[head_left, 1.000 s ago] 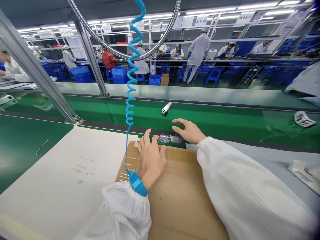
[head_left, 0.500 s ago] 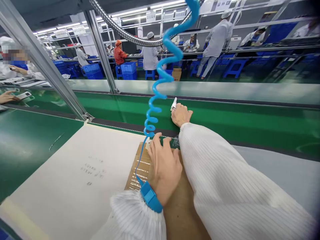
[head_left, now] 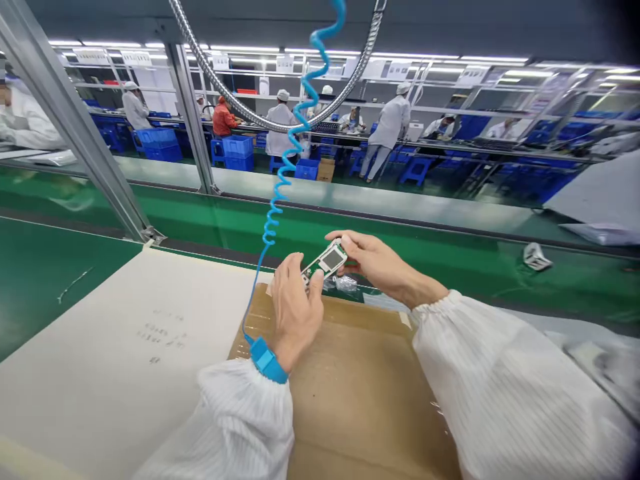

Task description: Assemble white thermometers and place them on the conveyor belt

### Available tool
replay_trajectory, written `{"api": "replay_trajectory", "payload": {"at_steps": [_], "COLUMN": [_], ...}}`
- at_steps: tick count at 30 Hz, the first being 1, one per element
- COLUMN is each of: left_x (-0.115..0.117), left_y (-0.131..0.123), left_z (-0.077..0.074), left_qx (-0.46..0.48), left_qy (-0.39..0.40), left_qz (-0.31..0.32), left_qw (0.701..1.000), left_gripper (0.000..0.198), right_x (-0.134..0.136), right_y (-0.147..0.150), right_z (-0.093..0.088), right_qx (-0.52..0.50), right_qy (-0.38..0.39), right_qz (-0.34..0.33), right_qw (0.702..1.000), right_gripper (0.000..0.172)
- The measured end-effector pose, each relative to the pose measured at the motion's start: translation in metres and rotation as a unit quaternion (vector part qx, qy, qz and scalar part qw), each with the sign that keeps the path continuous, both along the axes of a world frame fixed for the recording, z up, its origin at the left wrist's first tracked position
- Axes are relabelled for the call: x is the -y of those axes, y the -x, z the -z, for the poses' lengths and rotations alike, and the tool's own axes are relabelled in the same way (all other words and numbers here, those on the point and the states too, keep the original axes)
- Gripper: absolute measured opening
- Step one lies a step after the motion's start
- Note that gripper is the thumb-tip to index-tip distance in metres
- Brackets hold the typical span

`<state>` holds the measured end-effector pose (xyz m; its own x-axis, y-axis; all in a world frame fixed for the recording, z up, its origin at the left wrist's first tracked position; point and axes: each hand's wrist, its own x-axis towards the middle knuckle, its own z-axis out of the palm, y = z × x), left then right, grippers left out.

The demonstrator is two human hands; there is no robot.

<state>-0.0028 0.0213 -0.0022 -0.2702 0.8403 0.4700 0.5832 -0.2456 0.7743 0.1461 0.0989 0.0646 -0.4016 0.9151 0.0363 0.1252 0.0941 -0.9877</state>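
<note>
Between my hands, above the far edge of a brown cardboard sheet (head_left: 370, 373), is a small white-framed electronic device (head_left: 333, 259) with a green circuit board and a dark grey square screen. My left hand (head_left: 298, 303) grips its lower left end, thumb on the face. At the upper right end, my right hand (head_left: 383, 267) pinches it between thumb and fingers. A blue wrist strap (head_left: 269, 361) circles my left wrist, joined to a coiled blue cord (head_left: 273, 217). Crumpled clear plastic (head_left: 345, 285) lies just below the device.
A green conveyor belt (head_left: 440, 263) runs across beyond the sheet, with a white part (head_left: 537, 257) on it at right. White paper (head_left: 200, 300) covers the bench at left. A metal post (head_left: 83, 127) slants at left; a metal hose (head_left: 240, 107) hangs ahead. People work behind.
My right hand has come back from the belt with the device, and my left hand has closed on its other end. The view has shifted right, bringing a white part on the belt into sight.
</note>
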Motion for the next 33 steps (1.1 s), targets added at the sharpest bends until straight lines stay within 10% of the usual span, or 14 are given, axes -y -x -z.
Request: {"api": "replay_trajectory", "payload": {"at_steps": [5,9,14,18,21,26,33], "left_x": [0.007,0.008,0.006,-0.002,-0.007,-0.006,-0.006], "left_y": [0.001,0.001,0.0,0.007,0.014,0.016,0.014], "left_z": [-0.008,-0.007,-0.002,0.0,0.0,-0.006,-0.006], "left_qx": [0.025,-0.03,-0.068,-0.042,0.005,0.045,0.085], "left_qy": [0.165,0.147,0.147,0.205,0.215,0.222,0.23], "left_qz": [0.146,0.113,0.098,-0.014,-0.045,-0.032,-0.024], "left_qw": [0.975,0.982,0.982,0.978,0.975,0.974,0.969], "left_gripper": [0.024,0.02,0.02,0.022,0.025,0.027,0.029], "right_x": [0.032,0.041,0.048,0.048,0.034,0.013,0.031], "right_y": [-0.012,-0.022,-0.022,-0.015,-0.015,-0.027,-0.108], "right_z": [0.014,0.024,0.03,0.039,0.054,0.08,0.075], "right_qx": [0.086,0.292,0.434,0.362,0.319,0.441,0.415], "right_qy": [-0.135,-0.366,-0.471,-0.402,-0.279,-0.23,-0.229], "right_qz": [0.107,0.115,0.098,0.039,0.125,0.212,0.251], "right_qw": [0.981,0.876,0.762,0.84,0.897,0.841,0.844], "right_gripper": [0.043,0.018,0.019,0.017,0.014,0.009,0.02]}}
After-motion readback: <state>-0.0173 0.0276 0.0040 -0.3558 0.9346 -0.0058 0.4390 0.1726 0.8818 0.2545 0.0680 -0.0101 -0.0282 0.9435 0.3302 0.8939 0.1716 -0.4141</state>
